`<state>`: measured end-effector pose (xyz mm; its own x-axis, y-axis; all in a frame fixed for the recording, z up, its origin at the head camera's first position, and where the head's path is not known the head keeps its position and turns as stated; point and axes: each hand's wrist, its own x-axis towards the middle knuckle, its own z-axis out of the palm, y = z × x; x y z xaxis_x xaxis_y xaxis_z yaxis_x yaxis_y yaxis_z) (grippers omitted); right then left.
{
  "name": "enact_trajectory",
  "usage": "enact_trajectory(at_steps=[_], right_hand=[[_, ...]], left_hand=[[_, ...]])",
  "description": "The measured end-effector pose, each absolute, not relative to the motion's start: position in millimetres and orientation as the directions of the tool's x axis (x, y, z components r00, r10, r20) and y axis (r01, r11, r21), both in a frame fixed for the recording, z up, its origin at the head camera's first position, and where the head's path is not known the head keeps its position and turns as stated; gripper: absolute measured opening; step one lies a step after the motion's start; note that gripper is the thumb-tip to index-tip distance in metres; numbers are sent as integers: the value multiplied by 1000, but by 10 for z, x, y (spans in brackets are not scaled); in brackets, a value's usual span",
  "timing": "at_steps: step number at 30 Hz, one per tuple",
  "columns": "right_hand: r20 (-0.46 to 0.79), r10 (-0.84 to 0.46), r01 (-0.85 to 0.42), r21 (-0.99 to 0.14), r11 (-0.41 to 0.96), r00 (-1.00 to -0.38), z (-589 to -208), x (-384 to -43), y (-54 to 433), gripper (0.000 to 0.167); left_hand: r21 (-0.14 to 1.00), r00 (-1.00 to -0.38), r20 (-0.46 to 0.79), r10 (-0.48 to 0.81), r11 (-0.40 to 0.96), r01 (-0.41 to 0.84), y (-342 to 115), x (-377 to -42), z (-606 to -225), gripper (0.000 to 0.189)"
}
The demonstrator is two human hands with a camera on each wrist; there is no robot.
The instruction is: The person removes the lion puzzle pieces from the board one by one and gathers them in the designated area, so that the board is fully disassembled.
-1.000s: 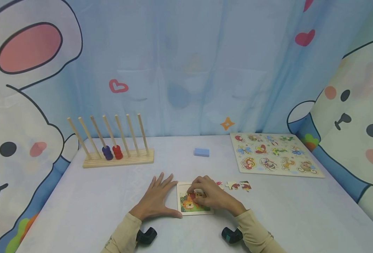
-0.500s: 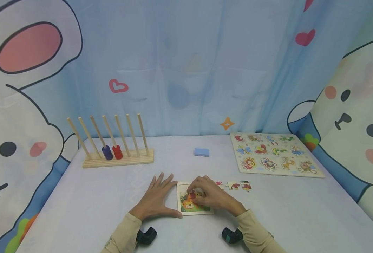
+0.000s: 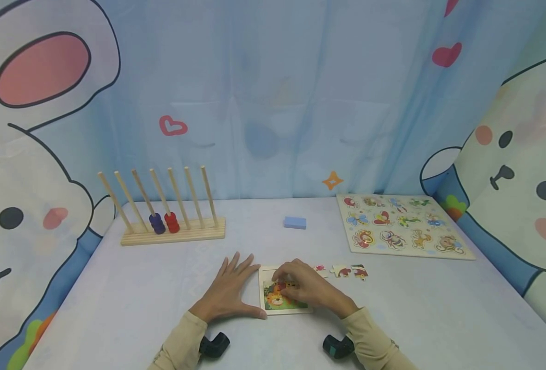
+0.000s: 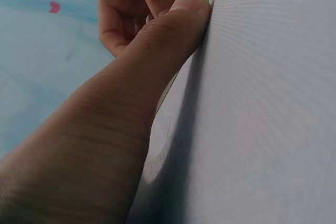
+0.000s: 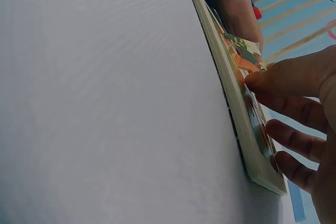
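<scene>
A small square wooden jigsaw tray (image 3: 288, 312) with a lion picture lies on the table between the hands. My left hand (image 3: 230, 290) rests at its left side, fingers spread and thumb at the lower left corner. Over the tray, my right hand (image 3: 304, 283) pinches a puzzle piece between thumb and index finger. In the right wrist view that puzzle piece (image 5: 245, 46) stands tilted above the picture, its lower part hidden by the fingertips. Several loose jigsaw pieces (image 3: 340, 271) lie in a row to the right of the tray, one partly behind the right hand.
At the back left stands a wooden peg rack (image 3: 173, 236) with blue beads (image 3: 157, 224) and red beads (image 3: 172, 223). A blue block (image 3: 295, 222) lies behind the tray. A wooden animal puzzle board (image 3: 404, 226) lies at the back right, before the curtain.
My right hand has shifted slightly left over the tray, showing more of the loose piece beside it. The left hand stays where it was.
</scene>
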<state>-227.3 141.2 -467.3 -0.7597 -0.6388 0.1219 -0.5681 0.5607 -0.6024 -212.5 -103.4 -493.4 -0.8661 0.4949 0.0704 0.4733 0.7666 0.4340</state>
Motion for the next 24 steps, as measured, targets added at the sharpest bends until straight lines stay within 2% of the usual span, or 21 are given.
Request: enact_trajectory(at_steps=[7, 24], right_hand=[[92, -631, -548, -601, 581, -770, -4670, -2264, 1388, 24], [117, -627, -562, -590, 579, -770, -4686, -2263, 1381, 21]], left_hand=[[433, -864, 80, 498, 763, 480, -1037, -2118, -4929, 107], [428, -862, 83, 499, 764, 483, -1037, -2117, -4928, 107]])
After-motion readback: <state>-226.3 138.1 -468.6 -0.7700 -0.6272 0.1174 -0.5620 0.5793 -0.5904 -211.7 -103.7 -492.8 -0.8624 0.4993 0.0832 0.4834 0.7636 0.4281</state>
